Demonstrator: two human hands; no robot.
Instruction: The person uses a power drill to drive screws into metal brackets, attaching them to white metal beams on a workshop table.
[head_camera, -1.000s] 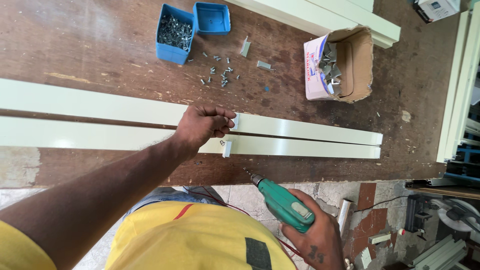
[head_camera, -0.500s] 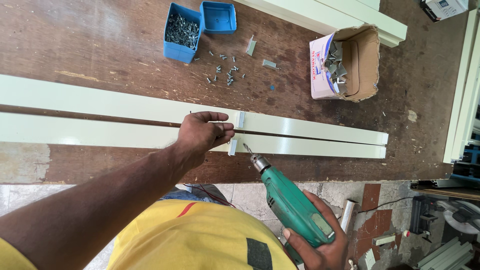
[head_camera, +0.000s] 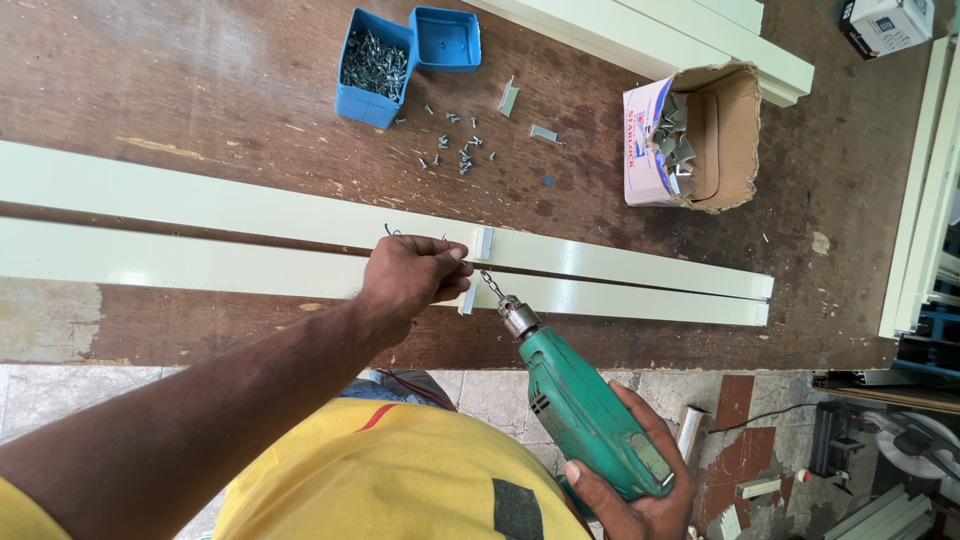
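Note:
My left hand (head_camera: 412, 274) rests on the nearer of two long pale green metal strips (head_camera: 200, 265), fingers pinched on a small screw by a little metal bracket (head_camera: 470, 296). A second bracket (head_camera: 483, 243) sits on the farther strip (head_camera: 180, 200). My right hand (head_camera: 625, 480) grips a green electric drill (head_camera: 585, 405). The drill bit (head_camera: 492, 285) points at the bracket beside my left fingertips.
A blue box of screws (head_camera: 372, 66) and its blue lid (head_camera: 445, 40) stand at the back of the brown worktable (head_camera: 200, 90), with loose screws (head_camera: 455, 150) nearby. An open cardboard box of metal clips (head_camera: 690, 135) sits to the right. More pale green profiles (head_camera: 700, 35) lie behind.
My right hand has raised the drill up to the strip, bringing the bit to the bracket. My left hand has stayed on the strip.

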